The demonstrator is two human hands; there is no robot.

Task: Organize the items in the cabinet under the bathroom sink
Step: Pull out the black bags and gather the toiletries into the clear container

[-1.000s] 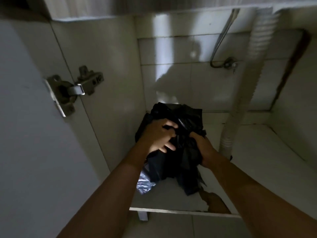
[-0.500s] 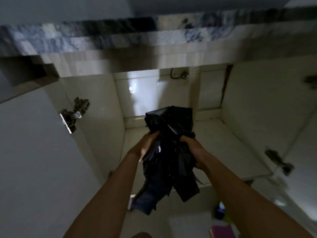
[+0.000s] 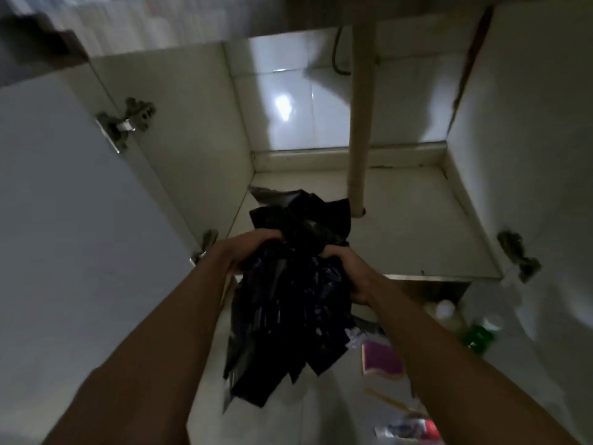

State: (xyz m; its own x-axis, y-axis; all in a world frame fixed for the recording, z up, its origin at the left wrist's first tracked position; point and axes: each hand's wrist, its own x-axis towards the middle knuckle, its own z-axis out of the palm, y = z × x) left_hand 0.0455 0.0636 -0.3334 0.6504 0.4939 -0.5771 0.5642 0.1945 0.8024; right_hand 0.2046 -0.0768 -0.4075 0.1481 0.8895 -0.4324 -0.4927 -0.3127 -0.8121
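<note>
I am in a bathroom, in what looks like a home, facing the open cabinet under the sink. A pale drain pipe comes down from above to the cabinet's floor. A thin dark hose curves beside it near the top. The back wall is glossy white tile that catches the light. Plain white doors stand open on either side, the left door on a metal hinge. On the tiled floor in front, to my right, lie household things: a green bottle, a white-capped bottle and a purple pad.
</note>
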